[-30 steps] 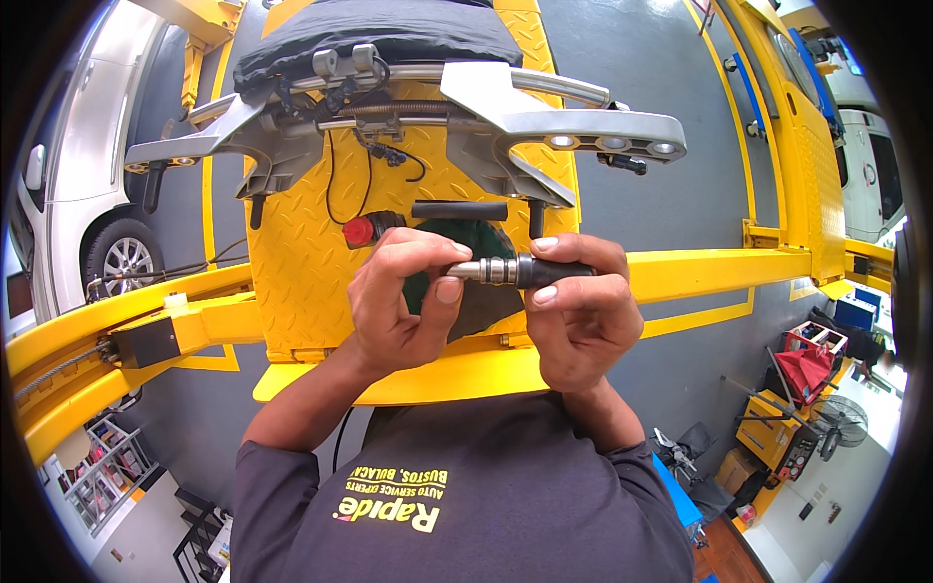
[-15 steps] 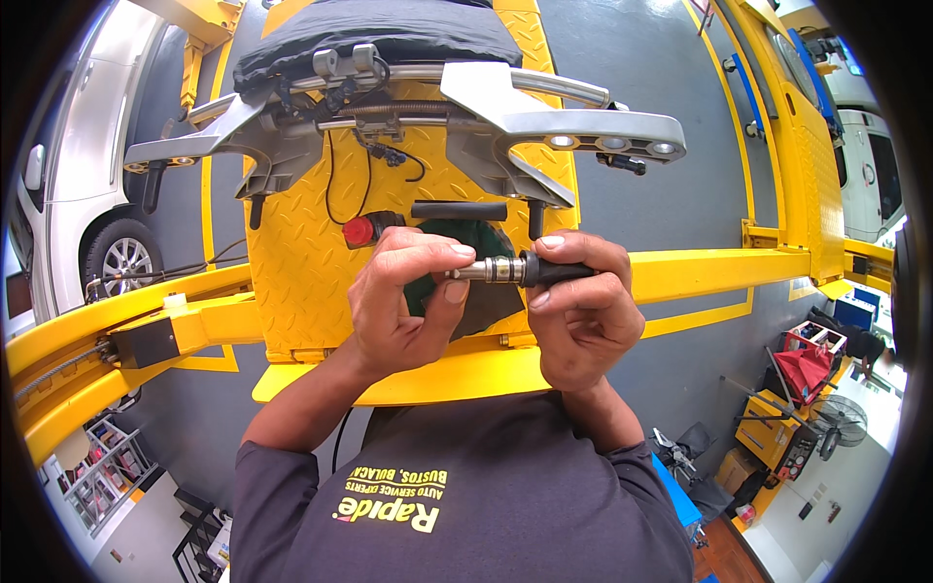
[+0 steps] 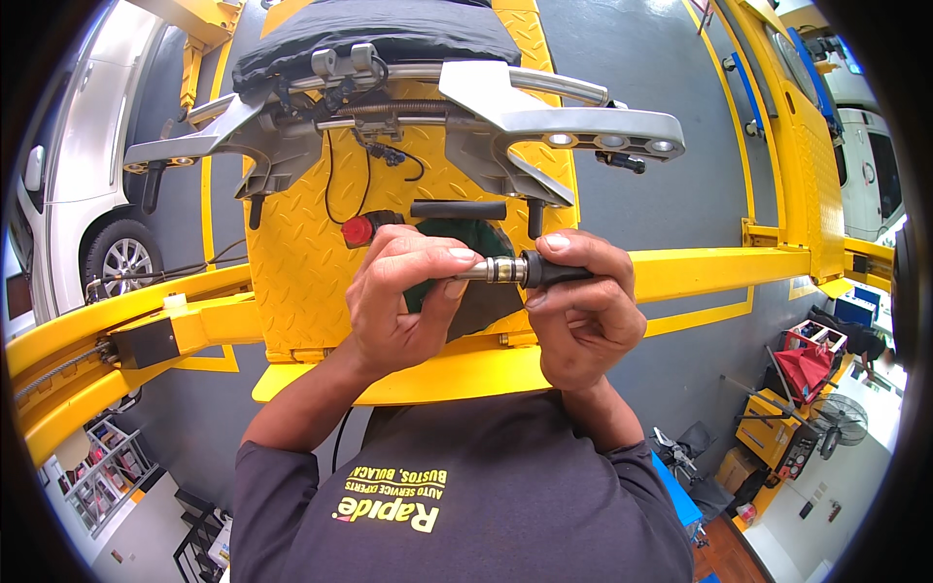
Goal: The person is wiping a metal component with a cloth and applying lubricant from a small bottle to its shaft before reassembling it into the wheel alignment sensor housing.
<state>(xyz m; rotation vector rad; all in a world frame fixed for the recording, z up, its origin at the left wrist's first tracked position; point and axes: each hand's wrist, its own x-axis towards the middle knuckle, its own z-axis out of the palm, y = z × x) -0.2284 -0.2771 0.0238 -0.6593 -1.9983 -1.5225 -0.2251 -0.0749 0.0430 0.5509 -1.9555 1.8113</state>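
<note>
Near the silver bracket (image 3: 535, 124), the left hand (image 3: 397, 296) is pinching a ringed metal shaft (image 3: 501, 270) (likely stiff, slick); the right hand (image 3: 588, 316) is gripping its surer-looking black sleeve (image 3: 560, 271).

Metal tool (image 3: 522, 270), ringed collar (image 3: 501, 270), black grip (image 3: 557, 273); crosswise between both hands' fingers (image 3: 425, 260).

Note concealment of the metal-and-black rod (image 3: 503, 270) at one end by the left hand (image 3: 384, 316), at the other by the right hand (image 3: 595, 313). Regard the green object (image 3: 468, 234) behind as partly covered and unidentifiable. Note cropping of the black covering (image 3: 389, 41) by the top edge and of the shirt (image 3: 544, 486) by the lower. Treat items (image 3: 102, 462) on the rack (image 3: 126, 497) as too small to identify.
</note>
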